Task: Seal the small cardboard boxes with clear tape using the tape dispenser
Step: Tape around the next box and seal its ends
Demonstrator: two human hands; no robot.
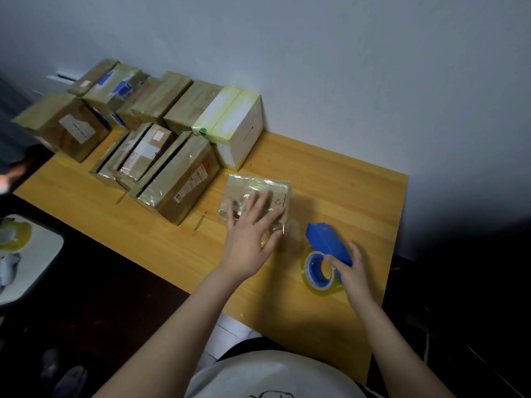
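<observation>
Both bare forearms reach forward from the bottom of the view, the left one angled up and to the right, the right one up and to the left. The left hand (249, 234) lies palm down with its fingers (260, 201) spread and flat, pressing on top of a small cardboard box (258, 186), wrist nearly straight. The right hand (349, 271) is curled around a blue tape dispenser (327, 242), thumb across the front of the roll and the other fingers wrapped behind the handle, wrist bent slightly inward.
</observation>
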